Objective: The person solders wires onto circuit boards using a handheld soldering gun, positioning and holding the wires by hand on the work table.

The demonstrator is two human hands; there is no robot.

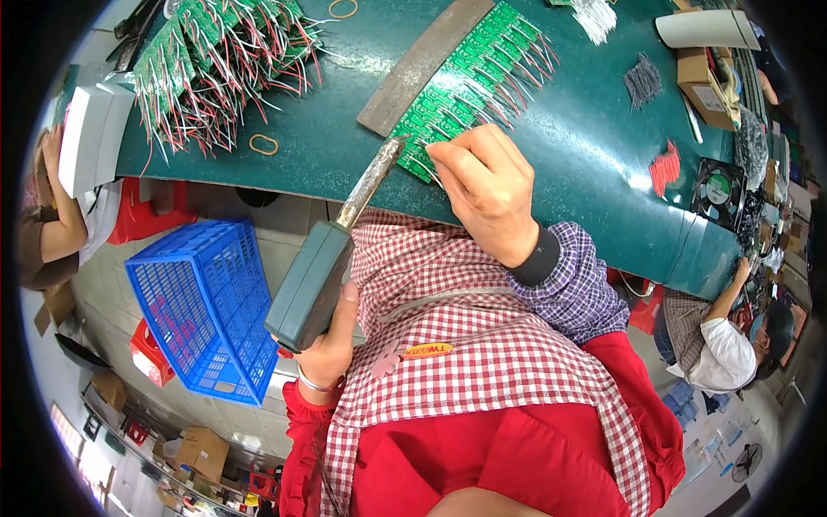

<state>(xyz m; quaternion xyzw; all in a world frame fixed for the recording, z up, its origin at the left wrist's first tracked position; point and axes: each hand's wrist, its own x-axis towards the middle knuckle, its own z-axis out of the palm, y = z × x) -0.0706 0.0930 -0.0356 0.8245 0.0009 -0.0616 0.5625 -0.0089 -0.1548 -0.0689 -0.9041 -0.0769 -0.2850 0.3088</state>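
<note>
My left hand is wrapped round the grey-green handle of a soldering gun. Its metal barrel slants up, and the tip meets the near end of a green circuit board panel. That panel leans along a dull metal bar on the bench, with red and white wires sticking out along its right side. Close beside the tip, my right hand pinches a thin wire at the panel's near end; the fingers hide most of it.
Wired boards are heaped at the far left, near a rubber band. Bundles of white wires, grey wires and red wires lie right, before a black fan. A blue crate stands below left. Other people sit at both sides.
</note>
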